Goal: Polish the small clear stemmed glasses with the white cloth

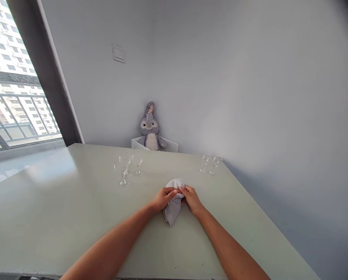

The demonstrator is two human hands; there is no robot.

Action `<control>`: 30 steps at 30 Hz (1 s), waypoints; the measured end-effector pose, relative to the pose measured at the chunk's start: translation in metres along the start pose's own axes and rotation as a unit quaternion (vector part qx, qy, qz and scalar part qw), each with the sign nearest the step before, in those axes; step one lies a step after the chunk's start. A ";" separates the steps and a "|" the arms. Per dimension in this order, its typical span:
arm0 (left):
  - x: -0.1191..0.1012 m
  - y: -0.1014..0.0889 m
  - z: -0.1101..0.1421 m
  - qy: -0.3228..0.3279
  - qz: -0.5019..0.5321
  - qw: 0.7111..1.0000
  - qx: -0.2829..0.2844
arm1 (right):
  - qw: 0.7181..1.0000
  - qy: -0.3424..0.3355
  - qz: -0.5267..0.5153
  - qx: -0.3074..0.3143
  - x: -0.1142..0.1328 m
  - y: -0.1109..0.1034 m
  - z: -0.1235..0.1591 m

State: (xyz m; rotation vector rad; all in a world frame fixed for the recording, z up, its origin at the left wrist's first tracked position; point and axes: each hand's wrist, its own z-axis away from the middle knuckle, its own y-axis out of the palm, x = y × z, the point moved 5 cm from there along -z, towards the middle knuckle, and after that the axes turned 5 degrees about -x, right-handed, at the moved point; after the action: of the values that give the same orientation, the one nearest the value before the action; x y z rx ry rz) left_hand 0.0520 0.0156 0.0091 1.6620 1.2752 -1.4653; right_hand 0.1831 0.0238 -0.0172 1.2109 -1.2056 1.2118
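Observation:
A light grey cloth (173, 212) is bunched up between my two hands over the middle of the table. My left hand (163, 197) grips its left side, thumb on top. From the right, my right hand (192, 198) pinches the same cloth, with its thumb close to the left thumb. One end of the cloth hangs down toward me. Whether anything is wrapped inside the folds cannot be seen. To the left of my hands stand three clear stemmed glasses (124, 182), close together. Two more stemmed glasses (211, 172) stand upright at the back right.
The pale, glossy table (83, 217) meets a grey wall along its right side. Behind the far edge, a plush toy (151, 140) sits in a white perforated basket (171, 146). A window with a railing (22, 116) is at the left.

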 end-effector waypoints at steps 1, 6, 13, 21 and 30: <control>0.000 0.000 0.000 0.001 0.003 1.000 -0.001 | 1.000 0.000 0.001 0.001 0.000 0.000 0.000; 0.002 0.000 -0.001 0.008 0.012 1.000 -0.006 | 1.000 -0.001 0.000 0.005 0.002 0.001 0.000; -0.001 0.001 -0.001 0.016 0.028 0.999 -0.003 | 1.000 0.005 -0.021 0.019 0.004 0.002 0.002; 0.015 -0.032 -0.002 -0.079 0.302 0.899 -0.308 | 0.981 0.039 -0.191 0.013 0.019 -0.005 0.013; 0.035 -0.110 -0.005 -0.095 0.413 0.743 -0.518 | 0.946 0.097 -0.301 -0.073 0.028 -0.040 0.018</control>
State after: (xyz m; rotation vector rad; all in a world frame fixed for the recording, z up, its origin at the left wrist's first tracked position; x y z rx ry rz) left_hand -0.0483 0.0712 -0.0055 0.9797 0.7586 -0.2153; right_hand 0.2235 0.0061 0.0107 1.1967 -0.6854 0.7452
